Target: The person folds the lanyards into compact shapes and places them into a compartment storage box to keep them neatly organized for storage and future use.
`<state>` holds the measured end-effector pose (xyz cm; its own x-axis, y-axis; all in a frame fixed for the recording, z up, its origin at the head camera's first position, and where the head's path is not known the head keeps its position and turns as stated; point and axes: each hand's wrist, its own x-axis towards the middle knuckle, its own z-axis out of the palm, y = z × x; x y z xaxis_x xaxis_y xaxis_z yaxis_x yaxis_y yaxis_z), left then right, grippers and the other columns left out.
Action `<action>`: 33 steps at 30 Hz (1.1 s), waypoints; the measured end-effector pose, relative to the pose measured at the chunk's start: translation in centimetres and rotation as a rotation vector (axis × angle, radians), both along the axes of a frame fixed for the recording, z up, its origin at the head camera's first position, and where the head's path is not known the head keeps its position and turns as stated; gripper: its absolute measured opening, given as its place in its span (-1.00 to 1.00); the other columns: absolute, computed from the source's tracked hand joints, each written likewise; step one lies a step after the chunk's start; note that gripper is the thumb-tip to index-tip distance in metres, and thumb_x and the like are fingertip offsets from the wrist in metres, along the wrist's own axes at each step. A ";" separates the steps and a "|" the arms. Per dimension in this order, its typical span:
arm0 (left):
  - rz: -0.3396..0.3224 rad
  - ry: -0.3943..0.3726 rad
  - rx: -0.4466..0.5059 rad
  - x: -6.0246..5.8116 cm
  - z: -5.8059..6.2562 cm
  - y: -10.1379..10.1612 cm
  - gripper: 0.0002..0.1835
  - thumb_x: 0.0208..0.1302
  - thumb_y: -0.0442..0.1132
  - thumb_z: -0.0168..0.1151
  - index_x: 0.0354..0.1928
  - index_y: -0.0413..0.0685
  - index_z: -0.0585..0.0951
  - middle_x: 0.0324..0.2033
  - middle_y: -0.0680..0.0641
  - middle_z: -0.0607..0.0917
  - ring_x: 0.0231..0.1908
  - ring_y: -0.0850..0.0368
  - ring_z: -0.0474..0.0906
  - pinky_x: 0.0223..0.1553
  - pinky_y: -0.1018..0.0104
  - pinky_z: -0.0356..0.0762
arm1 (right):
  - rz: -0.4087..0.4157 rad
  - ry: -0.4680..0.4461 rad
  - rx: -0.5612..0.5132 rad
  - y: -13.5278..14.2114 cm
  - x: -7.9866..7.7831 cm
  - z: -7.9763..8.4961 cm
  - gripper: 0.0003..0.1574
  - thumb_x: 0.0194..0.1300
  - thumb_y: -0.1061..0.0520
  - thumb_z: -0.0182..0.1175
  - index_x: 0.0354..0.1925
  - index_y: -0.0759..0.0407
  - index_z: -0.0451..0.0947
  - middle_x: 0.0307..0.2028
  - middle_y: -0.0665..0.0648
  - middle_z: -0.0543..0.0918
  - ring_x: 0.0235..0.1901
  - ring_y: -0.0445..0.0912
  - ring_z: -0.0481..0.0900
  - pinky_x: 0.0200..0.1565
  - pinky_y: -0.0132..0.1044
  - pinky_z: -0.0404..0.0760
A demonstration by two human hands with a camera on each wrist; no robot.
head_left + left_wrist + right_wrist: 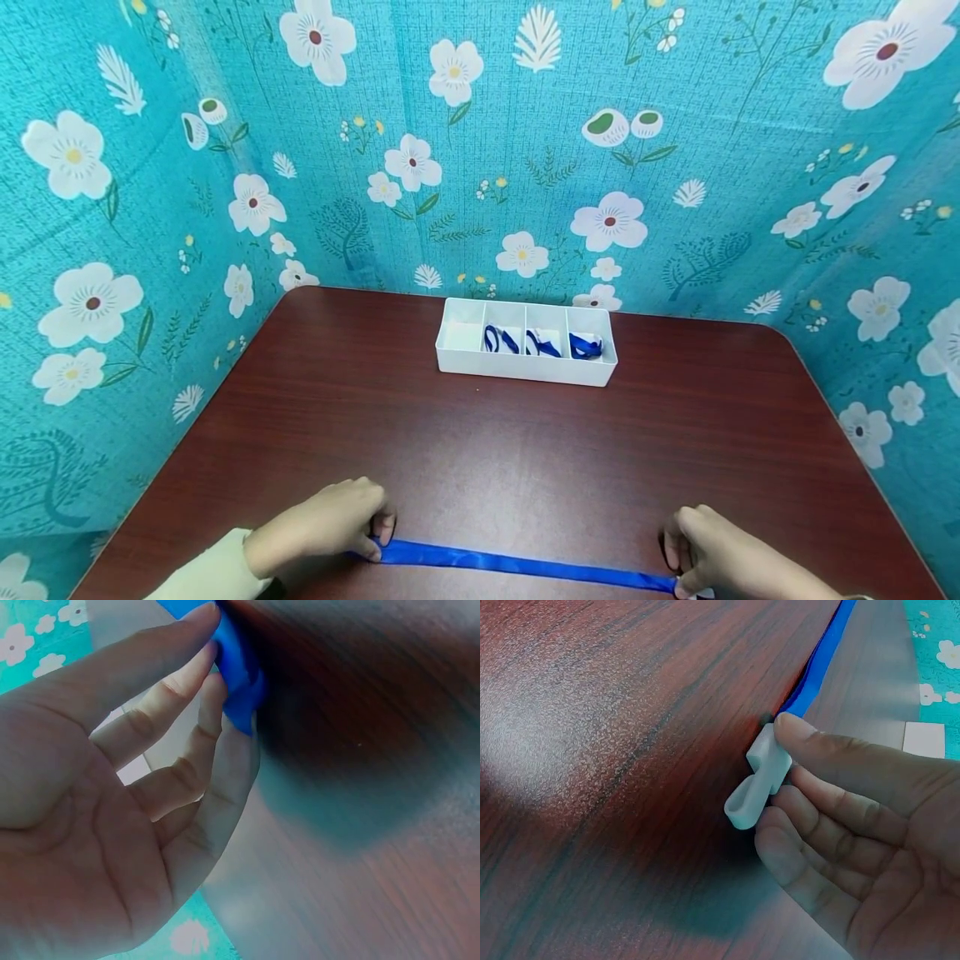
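A blue lanyard lies stretched nearly straight across the front of the table. Its left end is pinched by my left hand; in the left wrist view the blue strap runs along the thumb and fingertips. My right hand pinches the other end, where a white plastic clip with a hooked tip shows beside the thumb in the right wrist view. At the back, a white divided box holds blue lanyards in three of its compartments; its leftmost compartment shows only white plastic.
The dark red-brown wooden table has rounded far corners. A turquoise flowered cloth hangs around its back and sides, close behind the box.
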<state>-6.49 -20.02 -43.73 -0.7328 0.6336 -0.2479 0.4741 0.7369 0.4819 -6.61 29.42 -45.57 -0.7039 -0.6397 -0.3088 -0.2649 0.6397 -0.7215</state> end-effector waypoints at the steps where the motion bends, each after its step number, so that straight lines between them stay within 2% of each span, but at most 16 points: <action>1: 0.000 0.004 -0.001 0.0 0.0 -0.1 -0.66 -0.19 -0.25 0.65 -0.59 0.19 0.57 -0.62 0.28 0.49 -0.58 0.45 0.32 -0.57 0.45 0.35 | 0.003 0.011 0.003 0.0 0.0 -0.1 -0.62 -0.23 0.36 0.56 -0.58 0.08 0.52 -0.68 -0.23 0.48 -0.67 -0.39 0.41 -0.66 -0.43 0.46; 7: 0.012 0.008 0.001 -0.1 -0.2 -0.5 -0.64 -0.18 -0.34 0.63 -0.59 0.16 0.55 -0.62 0.27 0.47 -0.58 0.45 0.32 -0.59 0.44 0.35 | 0.012 0.067 0.025 0.0 0.3 -0.3 -0.59 -0.24 0.39 0.55 -0.61 0.05 0.52 -0.69 -0.24 0.49 -0.68 -0.41 0.40 -0.69 -0.44 0.45; 17: 0.023 0.014 -0.008 -0.4 -0.1 -1.2 -0.59 -0.23 -0.49 0.57 -0.58 0.14 0.54 -0.65 0.25 0.46 -0.61 0.43 0.30 -0.62 0.43 0.33 | -0.020 0.012 0.077 -0.1 0.4 0.1 -0.61 -0.14 0.36 0.55 -0.63 0.02 0.53 -0.70 -0.23 0.49 -0.68 -0.39 0.41 -0.67 -0.47 0.44; 25: 0.034 -0.070 0.040 -0.7 -0.1 -1.4 -0.60 -0.19 -0.55 0.55 -0.58 0.06 0.54 -0.67 0.23 0.48 -0.62 0.44 0.33 -0.58 0.46 0.39 | -0.022 0.033 0.087 -0.1 0.5 -0.1 -0.59 -0.17 0.37 0.57 -0.62 0.02 0.53 -0.70 -0.23 0.49 -0.67 -0.39 0.41 -0.66 -0.46 0.45; 33: 0.095 -0.102 0.077 -0.7 0.0 -1.6 -0.64 -0.27 -0.56 0.51 -0.61 0.03 0.55 -0.71 0.25 0.51 -0.67 0.44 0.35 -0.60 0.44 0.39 | -0.024 0.067 0.101 -0.1 0.6 0.1 -0.58 -0.20 0.36 0.59 -0.62 0.03 0.52 -0.69 -0.22 0.48 -0.67 -0.39 0.40 -0.65 -0.43 0.46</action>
<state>-7.19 -21.59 -43.71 -0.7638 0.5829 -0.2772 0.3499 0.7348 0.5811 -6.00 29.28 -45.49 -0.7396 -0.5907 -0.3227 -0.2943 0.7150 -0.6342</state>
